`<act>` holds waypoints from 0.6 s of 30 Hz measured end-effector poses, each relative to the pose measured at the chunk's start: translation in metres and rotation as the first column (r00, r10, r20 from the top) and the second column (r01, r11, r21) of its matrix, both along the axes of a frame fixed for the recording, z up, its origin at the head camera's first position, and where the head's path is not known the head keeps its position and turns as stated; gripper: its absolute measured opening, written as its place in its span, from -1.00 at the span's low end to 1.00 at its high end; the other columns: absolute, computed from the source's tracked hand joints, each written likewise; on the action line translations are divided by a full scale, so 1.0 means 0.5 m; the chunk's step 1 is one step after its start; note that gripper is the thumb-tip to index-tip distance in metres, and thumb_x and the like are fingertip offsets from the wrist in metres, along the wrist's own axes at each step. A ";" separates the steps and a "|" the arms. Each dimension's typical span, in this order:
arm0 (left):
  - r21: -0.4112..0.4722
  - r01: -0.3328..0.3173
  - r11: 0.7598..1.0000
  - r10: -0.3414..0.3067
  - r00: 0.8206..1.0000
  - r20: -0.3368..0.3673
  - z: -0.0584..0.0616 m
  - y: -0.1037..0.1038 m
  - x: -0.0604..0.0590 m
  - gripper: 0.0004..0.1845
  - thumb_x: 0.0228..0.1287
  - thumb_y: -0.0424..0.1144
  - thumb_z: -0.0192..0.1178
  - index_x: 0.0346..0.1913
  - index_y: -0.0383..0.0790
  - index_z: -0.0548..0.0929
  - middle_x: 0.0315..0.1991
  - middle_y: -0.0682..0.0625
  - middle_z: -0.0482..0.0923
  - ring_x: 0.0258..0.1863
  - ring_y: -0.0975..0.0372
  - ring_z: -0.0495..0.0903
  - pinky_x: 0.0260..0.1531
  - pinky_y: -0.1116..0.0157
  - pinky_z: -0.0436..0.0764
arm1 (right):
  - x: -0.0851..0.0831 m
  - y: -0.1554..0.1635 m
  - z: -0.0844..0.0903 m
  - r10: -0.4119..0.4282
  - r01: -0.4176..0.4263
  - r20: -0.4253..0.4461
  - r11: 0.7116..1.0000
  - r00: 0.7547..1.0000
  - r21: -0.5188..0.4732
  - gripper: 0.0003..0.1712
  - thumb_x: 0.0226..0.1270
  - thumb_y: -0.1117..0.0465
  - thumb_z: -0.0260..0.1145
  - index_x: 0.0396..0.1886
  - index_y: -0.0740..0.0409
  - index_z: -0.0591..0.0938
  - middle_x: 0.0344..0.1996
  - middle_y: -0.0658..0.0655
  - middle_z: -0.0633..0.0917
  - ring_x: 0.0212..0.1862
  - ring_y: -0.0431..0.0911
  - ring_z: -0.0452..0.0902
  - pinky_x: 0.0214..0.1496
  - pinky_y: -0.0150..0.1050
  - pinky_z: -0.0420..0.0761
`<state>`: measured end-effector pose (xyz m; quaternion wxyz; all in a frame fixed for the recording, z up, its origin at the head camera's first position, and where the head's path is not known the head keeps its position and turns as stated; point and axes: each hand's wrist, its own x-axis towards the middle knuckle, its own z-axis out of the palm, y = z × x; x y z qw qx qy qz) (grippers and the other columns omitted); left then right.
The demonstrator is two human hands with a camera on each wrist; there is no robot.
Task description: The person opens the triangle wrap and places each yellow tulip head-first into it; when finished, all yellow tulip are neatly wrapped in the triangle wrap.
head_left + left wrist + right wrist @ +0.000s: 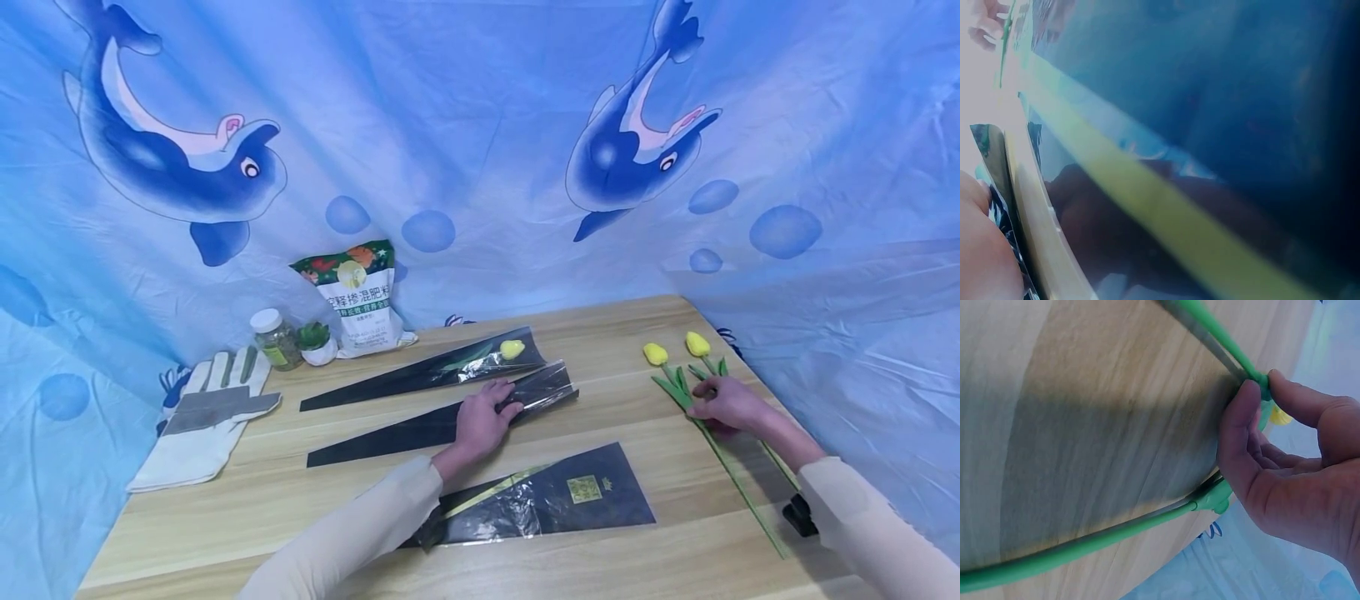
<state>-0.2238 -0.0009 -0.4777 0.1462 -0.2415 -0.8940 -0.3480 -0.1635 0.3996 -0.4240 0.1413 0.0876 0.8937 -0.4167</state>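
Note:
Three dark flower sleeves lie on the table. My left hand (483,418) is on the middle sleeve (420,433), fingers and thumb gripping its film near the wide end. Inside the far sleeve (390,383) is a tulip with a yellow head (512,349). At the right, my right hand (726,404) pinches the green stem of one yellow tulip (656,355) between thumb and forefinger, just by its leaves. A second yellow tulip (697,344) lies beside it, partly behind the hand. The left wrist view is mostly filled by the near sleeve (1222,112), with its gold stripe.
A white and grey glove (206,417), a lidded jar (276,340), a small potted succulent (317,343) and a printed fertilizer bag (363,304) stand or lie at the back left. A small black object (799,515) is by the right forearm. A blue dolphin curtain (480,167) hangs behind.

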 end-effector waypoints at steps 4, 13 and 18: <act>0.002 -0.002 1.000 0.002 1.000 -0.001 0.001 0.001 0.000 -0.59 0.23 -0.19 0.41 0.09 -0.32 0.71 0.12 -0.19 0.64 0.15 -0.07 0.59 0.09 -0.02 0.58 | 0.001 0.000 -0.003 0.010 -0.008 0.022 0.996 1.000 -0.086 -0.43 0.34 0.34 0.32 0.14 0.63 0.28 -0.45 0.17 0.53 -0.49 -0.06 0.54 -0.44 -0.13 0.66; 0.007 -0.009 1.000 0.009 0.999 0.032 -0.003 0.003 -0.001 -0.60 0.25 -0.19 0.40 0.10 -0.32 0.71 0.13 -0.20 0.63 0.17 -0.07 0.58 0.13 -0.02 0.56 | -0.001 0.004 -0.008 0.010 -0.001 0.047 0.984 0.999 -0.176 -0.47 0.36 0.38 0.28 0.14 0.61 0.28 -0.41 0.15 0.49 -0.49 -0.11 0.54 -0.41 -0.20 0.68; 0.016 -0.009 1.000 0.009 1.000 0.003 -0.006 0.004 -0.001 -0.60 0.27 -0.20 0.38 0.10 -0.34 0.71 0.11 -0.24 0.63 0.15 -0.11 0.58 0.11 -0.05 0.56 | -0.005 0.004 -0.010 0.013 -0.010 0.015 0.985 1.000 -0.174 -0.53 0.35 0.40 0.26 0.10 0.57 0.29 -0.42 0.13 0.49 -0.48 -0.11 0.48 -0.44 -0.23 0.61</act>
